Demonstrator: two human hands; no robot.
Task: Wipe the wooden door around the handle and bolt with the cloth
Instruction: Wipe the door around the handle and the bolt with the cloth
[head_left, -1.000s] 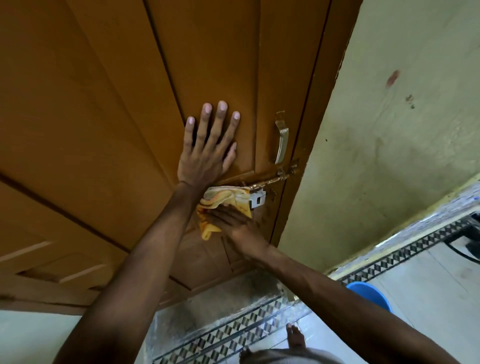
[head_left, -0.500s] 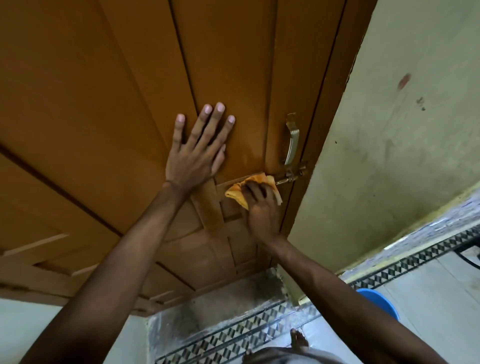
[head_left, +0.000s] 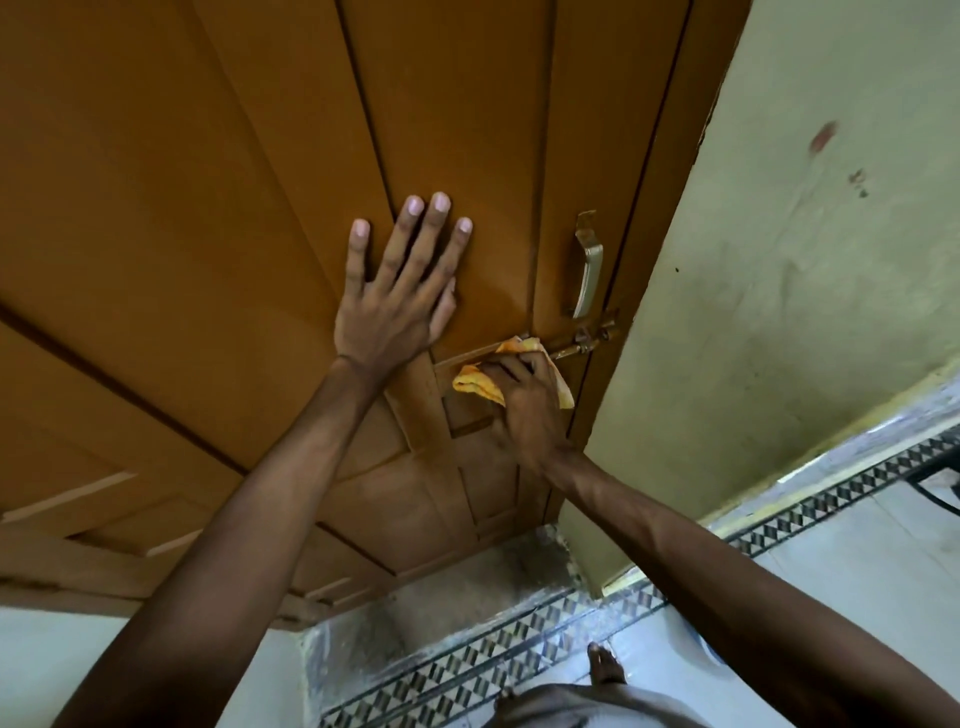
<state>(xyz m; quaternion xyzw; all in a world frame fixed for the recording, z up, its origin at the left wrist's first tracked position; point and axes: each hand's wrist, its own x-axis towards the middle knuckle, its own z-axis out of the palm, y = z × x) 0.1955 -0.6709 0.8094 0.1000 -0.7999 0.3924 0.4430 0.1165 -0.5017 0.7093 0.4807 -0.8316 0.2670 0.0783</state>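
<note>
The brown wooden door fills the upper left. Near its right edge a metal handle stands upright, and a brass sliding bolt runs across just below it. My left hand lies flat on the door panel with fingers spread, left of the handle. My right hand presses a yellow-orange cloth against the door on the bolt's left part, under the handle. Most of the cloth is hidden beneath my fingers.
A pale green wall with dark stains adjoins the door frame on the right. Below, a patterned tile border crosses a light floor. My bare foot stands near the bottom. A black cable lies at the far right edge.
My right hand with the cloth has moved up and to the right, from below the bolt plate onto the bolt rod. The left hand stays flat on the door.
</note>
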